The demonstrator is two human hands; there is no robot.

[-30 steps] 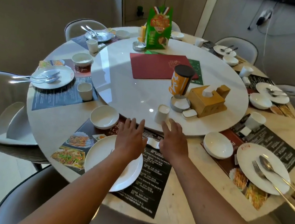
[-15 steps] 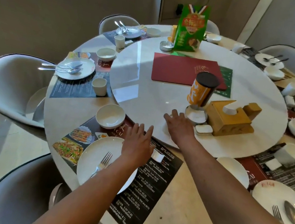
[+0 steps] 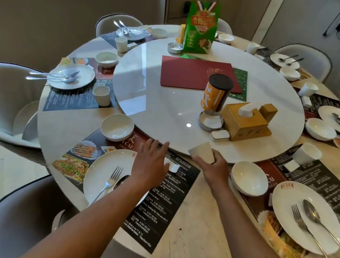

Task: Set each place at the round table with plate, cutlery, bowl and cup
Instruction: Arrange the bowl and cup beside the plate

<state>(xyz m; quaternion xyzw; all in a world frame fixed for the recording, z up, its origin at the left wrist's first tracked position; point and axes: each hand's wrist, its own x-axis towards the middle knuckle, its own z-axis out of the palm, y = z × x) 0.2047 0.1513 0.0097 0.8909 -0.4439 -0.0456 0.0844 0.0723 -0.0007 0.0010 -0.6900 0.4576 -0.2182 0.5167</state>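
Note:
My right hand (image 3: 211,170) grips a small white cup (image 3: 202,151), tilted, just above the near rim of the turntable (image 3: 158,114). My left hand (image 3: 149,165) lies flat with fingers straight over the dark placemat (image 3: 168,203), partly covering a white plate (image 3: 104,170) that carries a fork (image 3: 109,183) and a half-hidden spoon. A small white spoon rest (image 3: 173,167) peeks out beside that hand. A white bowl (image 3: 117,127) stands at the mat's far left corner.
On the turntable stand an orange cylinder (image 3: 215,93), a wooden tissue box (image 3: 245,118), red menu (image 3: 197,74) and green stand-up card (image 3: 200,27). Neighbouring places hold plates, bowls, cups and cutlery, such as the right plate (image 3: 305,222) and bowl (image 3: 248,178). Chairs ring the table.
My right hand has taken the white cup off the turntable's edge and drawn it back toward the near placemat. My left hand stayed over the plate.

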